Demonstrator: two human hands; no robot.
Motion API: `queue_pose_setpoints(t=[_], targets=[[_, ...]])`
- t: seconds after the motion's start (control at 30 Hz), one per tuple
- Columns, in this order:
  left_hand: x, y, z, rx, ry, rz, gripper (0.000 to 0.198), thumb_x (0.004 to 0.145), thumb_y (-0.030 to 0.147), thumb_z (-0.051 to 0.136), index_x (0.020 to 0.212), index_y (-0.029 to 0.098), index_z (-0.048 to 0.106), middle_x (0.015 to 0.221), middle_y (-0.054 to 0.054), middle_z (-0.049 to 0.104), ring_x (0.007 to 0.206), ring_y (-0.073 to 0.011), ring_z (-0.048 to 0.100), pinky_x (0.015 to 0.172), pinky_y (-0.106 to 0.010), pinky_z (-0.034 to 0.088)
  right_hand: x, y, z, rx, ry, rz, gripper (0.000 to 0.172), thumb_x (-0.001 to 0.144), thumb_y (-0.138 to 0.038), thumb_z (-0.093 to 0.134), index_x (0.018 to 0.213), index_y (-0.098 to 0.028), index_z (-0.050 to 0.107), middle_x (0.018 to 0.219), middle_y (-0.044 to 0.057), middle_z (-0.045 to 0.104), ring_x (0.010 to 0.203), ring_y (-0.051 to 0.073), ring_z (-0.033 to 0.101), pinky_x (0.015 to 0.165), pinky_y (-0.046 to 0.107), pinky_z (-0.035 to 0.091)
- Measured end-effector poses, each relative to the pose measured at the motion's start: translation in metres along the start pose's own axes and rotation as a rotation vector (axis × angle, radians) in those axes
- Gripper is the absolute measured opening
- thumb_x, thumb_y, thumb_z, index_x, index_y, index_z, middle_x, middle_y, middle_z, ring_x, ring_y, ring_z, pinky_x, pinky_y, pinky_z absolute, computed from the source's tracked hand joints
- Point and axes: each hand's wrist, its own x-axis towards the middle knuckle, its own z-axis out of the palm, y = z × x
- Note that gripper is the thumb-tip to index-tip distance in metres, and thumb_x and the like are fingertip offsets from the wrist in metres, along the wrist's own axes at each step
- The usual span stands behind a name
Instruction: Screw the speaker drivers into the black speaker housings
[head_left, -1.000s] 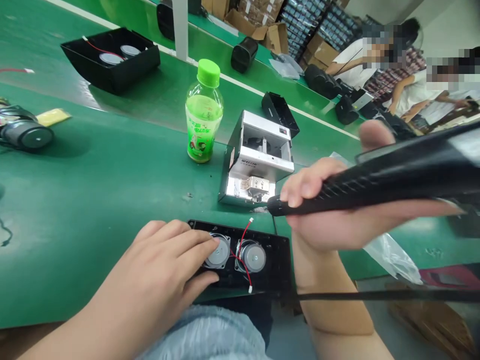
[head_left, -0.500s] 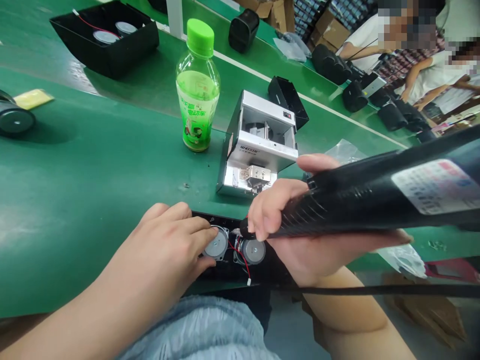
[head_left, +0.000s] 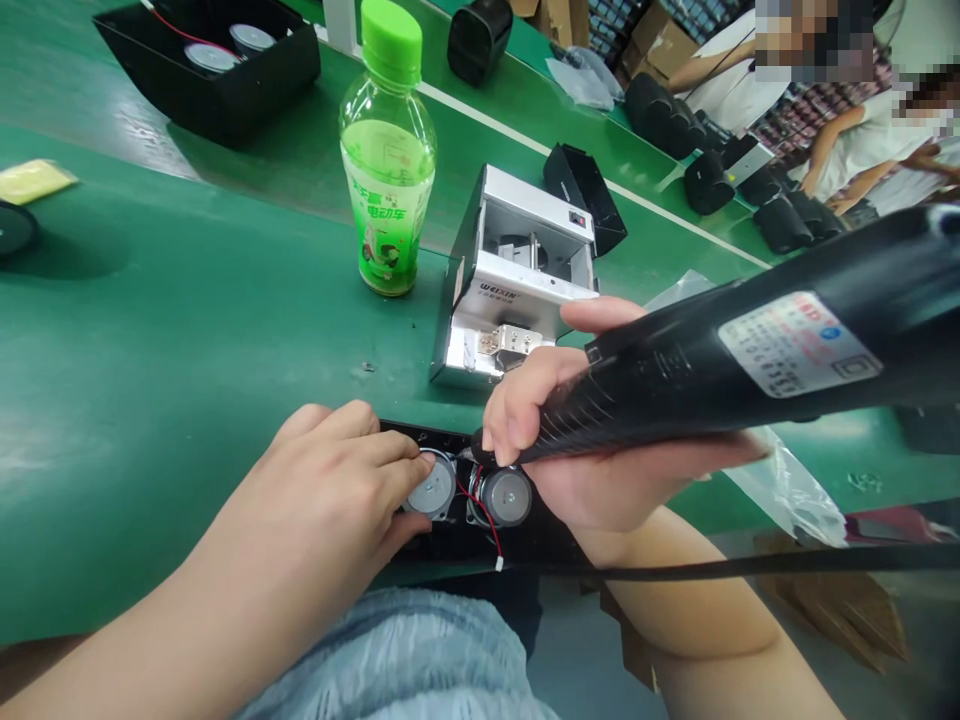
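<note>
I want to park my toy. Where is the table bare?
The green table is bare left of the bottle, beyond the left hand. It's crowded where the silver box, speaker panel and right hand with the screwdriver meet.

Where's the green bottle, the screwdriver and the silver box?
bottle (head_left: 387,215), head view, on its label.
screwdriver (head_left: 675,375), head view, on its black grip.
silver box (head_left: 525,285), head view, on its front face.

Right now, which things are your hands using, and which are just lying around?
In use: left hand resting on the black plastic speaker panel with two round silver speakers; right hand gripping the black electric screwdriver.
Lying about: green-capped plastic drink bottle; yellow cloth; clear plastic bag; black open tray.
</note>
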Motion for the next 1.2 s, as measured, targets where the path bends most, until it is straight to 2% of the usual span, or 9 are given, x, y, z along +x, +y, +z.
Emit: queue_pose_setpoints(t=[0.2,0.37,0.6,0.9,1.03,1.2], targets=[[0.0,0.001,0.0,0.004,-0.012,-0.008,0.027,0.081,0.036,0.095,0.103,0.026,0.083,0.099,-0.002,0.085,0.087,-0.0281,0.063,0.075,-0.044,0.034,0.001,0.005,0.003,-0.028,0.014,-0.034,0.064,0.086,-0.093,0.06,0.117,-0.037,0.069,0.056,-0.007,0.065,0.036,0.02,0.052,0.035,0.037,0.044],[-0.001,0.001,0.002,-0.003,-0.03,-0.009,0.025,0.083,0.036,0.094,0.103,0.028,0.082,0.103,-0.002,0.086,0.09,-0.0287,0.065,0.077,-0.045,0.035,0.0,0.006,0.005,0.004,0.055,-0.034,0.067,0.081,-0.095,0.064,0.11,-0.034,0.068,0.054,-0.007,0.065,0.034,0.019,0.051,0.035,0.036,0.046],[0.002,-0.001,-0.001,-0.001,-0.052,0.0,0.023,0.085,0.038,0.092,0.103,0.027,0.083,0.102,-0.003,0.086,0.09,-0.0296,0.066,0.076,-0.045,0.035,0.0,0.012,0.004,0.057,0.102,-0.086,0.07,0.086,-0.092,0.06,0.117,-0.032,0.072,0.056,-0.006,0.063,0.035,0.018,0.049,0.035,0.034,0.045],[0.0,-0.004,0.003,0.005,-0.017,0.01,0.021,0.085,0.039,0.09,0.103,0.028,0.084,0.098,-0.003,0.085,0.086,-0.0293,0.063,0.073,-0.046,0.036,0.001,0.013,-0.003,0.09,0.033,-0.004,0.073,0.081,-0.096,0.061,0.121,-0.034,0.065,0.061,-0.007,0.065,0.039,0.02,0.054,0.04,0.036,0.048],[-0.001,-0.006,0.004,0.0,-0.007,0.015,0.021,0.086,0.038,0.089,0.104,0.029,0.084,0.098,-0.003,0.085,0.086,-0.0293,0.063,0.074,-0.046,0.036,-0.004,0.017,-0.001,0.072,0.02,-0.061,0.072,0.085,-0.094,0.06,0.125,-0.033,0.066,0.062,-0.006,0.064,0.04,0.018,0.051,0.041,0.034,0.047],[0.004,-0.004,0.0,0.013,-0.061,-0.003,0.022,0.085,0.04,0.091,0.102,0.029,0.084,0.098,-0.002,0.084,0.088,-0.0288,0.064,0.075,-0.045,0.036,-0.011,0.028,0.0,0.077,-0.049,-0.116,0.068,0.084,-0.091,0.066,0.12,-0.034,0.072,0.063,-0.005,0.066,0.041,0.017,0.053,0.042,0.033,0.047]])
